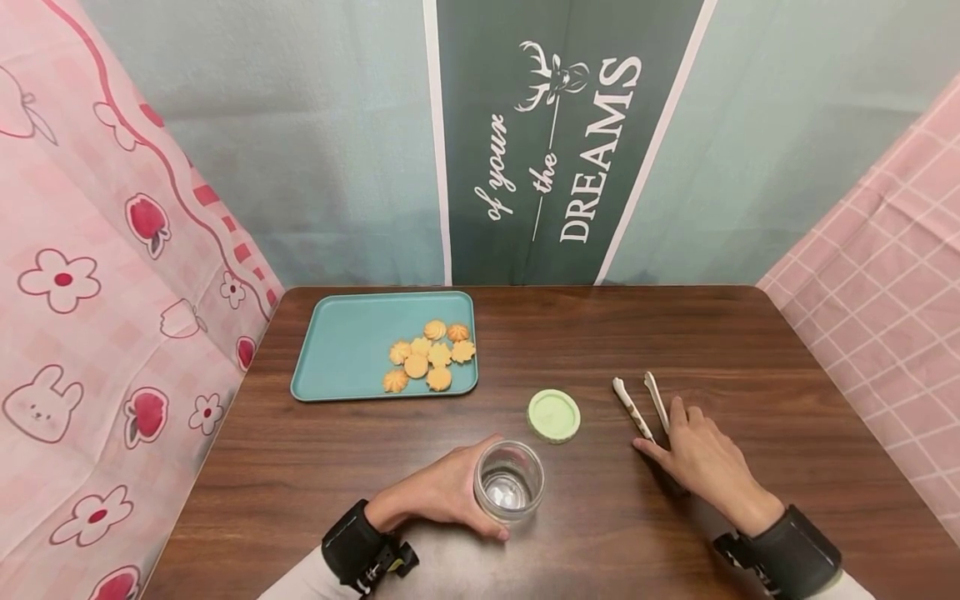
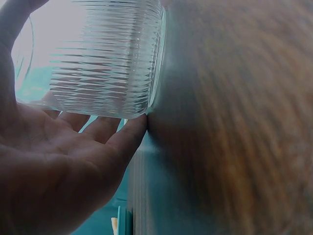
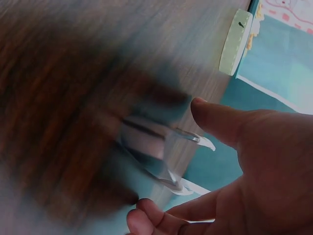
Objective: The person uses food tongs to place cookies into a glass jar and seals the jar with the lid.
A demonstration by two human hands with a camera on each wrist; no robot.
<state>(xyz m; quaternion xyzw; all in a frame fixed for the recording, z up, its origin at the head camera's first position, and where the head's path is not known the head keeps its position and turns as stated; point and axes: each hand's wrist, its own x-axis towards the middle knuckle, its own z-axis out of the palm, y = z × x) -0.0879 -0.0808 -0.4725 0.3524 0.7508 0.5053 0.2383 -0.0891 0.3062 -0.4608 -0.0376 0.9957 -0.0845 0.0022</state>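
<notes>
A clear glass jar [image 1: 510, 482] with no lid on stands upright near the front of the table. My left hand [image 1: 453, 487] holds it from the left, thumb on the near side and fingers round the far side; ribbed glass [image 2: 105, 58] fills the space above the palm in the left wrist view. On the right lies a pair of tongs [image 1: 633, 408], white-tipped arms spread and pointing away. Over their near end is my right hand [image 1: 705, 458]. The right wrist view shows its thumb and fingers apart, on either side of the metal tongs [image 3: 146, 139].
A round light green lid [image 1: 554, 416] lies between the jar and the tongs. At the back left, a teal tray [image 1: 345, 342] bears several golden cookies [image 1: 416, 365] at its right end. Curtains [image 1: 360, 150] hang behind the wooden table [image 1: 600, 333] and on both sides.
</notes>
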